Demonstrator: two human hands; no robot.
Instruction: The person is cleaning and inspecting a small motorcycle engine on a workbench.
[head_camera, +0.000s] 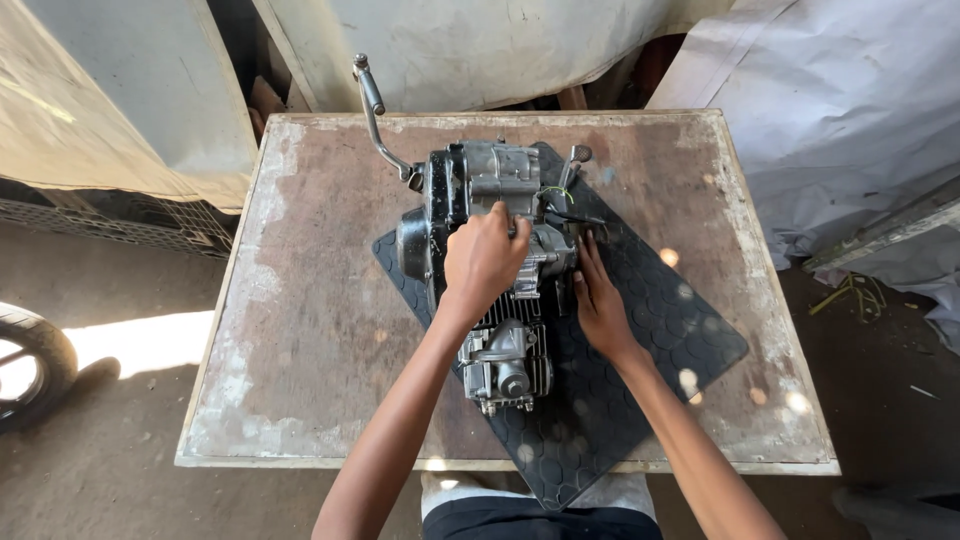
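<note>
Near the tabletop (330, 330) far edge, left hand (483, 262) grips the engine (490, 290); right hand (600, 300), fingers together, lies flat beside it on a rubber mat (640, 340).

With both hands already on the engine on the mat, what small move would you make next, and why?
Probably steady the engine with the left hand, which rests on top of the casing, while the right hand works its fingers in at the engine's side. The engine lies on the black rubber mat with nothing clamping it, so it could shift.
</note>
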